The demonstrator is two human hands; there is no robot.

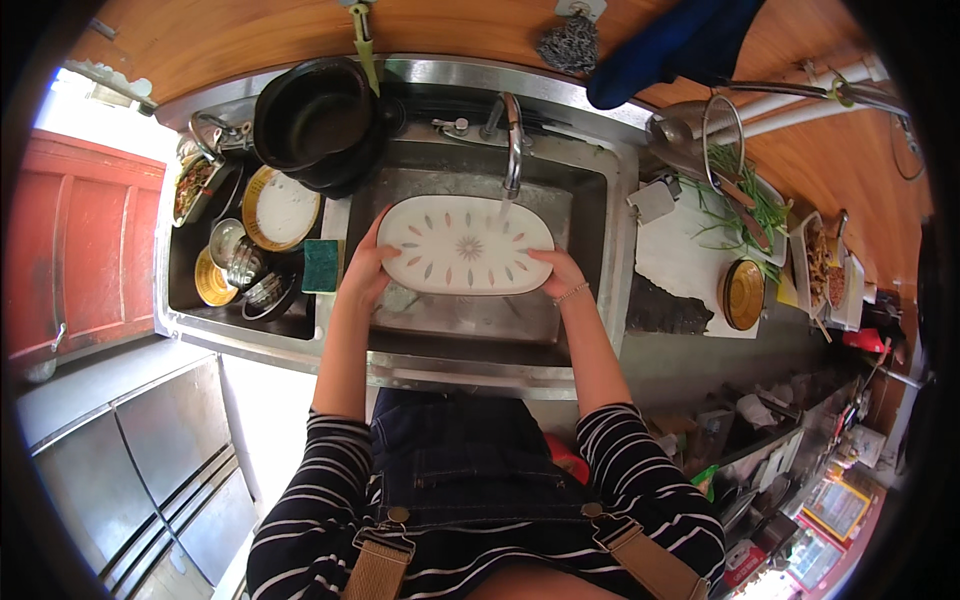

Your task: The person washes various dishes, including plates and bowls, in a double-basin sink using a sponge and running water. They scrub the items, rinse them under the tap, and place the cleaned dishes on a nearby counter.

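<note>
A white oval plate with a petal pattern (469,246) is held level over the right sink basin (465,330). My left hand (369,259) grips its left end, thumb on top. At the opposite end my right hand (555,271) holds the rim, also thumb on top, with a bracelet at the wrist. Water runs from the curved metal faucet (513,150) onto the plate's upper right part. A green scouring sponge (321,266) lies on the divider beside my left hand.
The left basin (262,330) holds metal bowls (244,262), yellow-rimmed dishes and a suds-filled bowl (286,208). A large dark pot (315,116) stands behind it. Right of the sink are stacked brown plates (744,296), green stalks (739,202) and utensils. A steel wool scrubber (570,45) hangs above.
</note>
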